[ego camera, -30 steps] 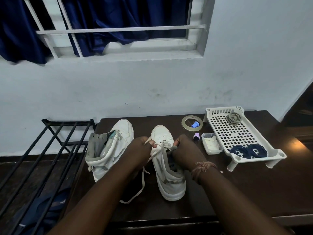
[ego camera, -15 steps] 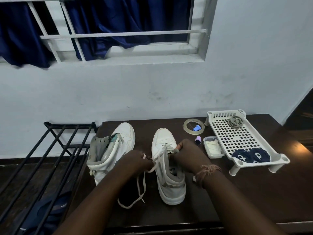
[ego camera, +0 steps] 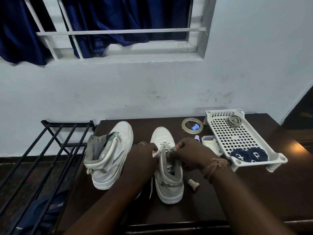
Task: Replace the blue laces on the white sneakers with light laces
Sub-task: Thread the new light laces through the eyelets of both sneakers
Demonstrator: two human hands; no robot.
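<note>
Two white high-top sneakers stand on the dark table (ego camera: 254,197). The left sneaker (ego camera: 110,156) has no lace and its tongue is open. The right sneaker (ego camera: 166,173) carries a light lace (ego camera: 163,146) across its lowest eyelets. My left hand (ego camera: 144,155) pinches the lace at the sneaker's left side, and a loose end (ego camera: 151,187) hangs down beside the sole. My right hand (ego camera: 188,154) pinches the lace at the right eyelets. Two coiled blue laces (ego camera: 249,154) lie in the white tray (ego camera: 220,126). A coiled light lace (ego camera: 234,121) lies at the tray's far end.
A tape roll (ego camera: 192,125) with a blue spool inside, a purple spool (ego camera: 197,137) and a small clear box (ego camera: 210,143) sit between the right sneaker and the tray. A small pale spool (ego camera: 194,184) lies near the heel. A black metal rack (ego camera: 39,158) stands left of the table.
My left hand has moved in from the left and now pinches the lace right against the sneaker. The slack loop of lace has shortened. A small spool by the heel has come into view.
</note>
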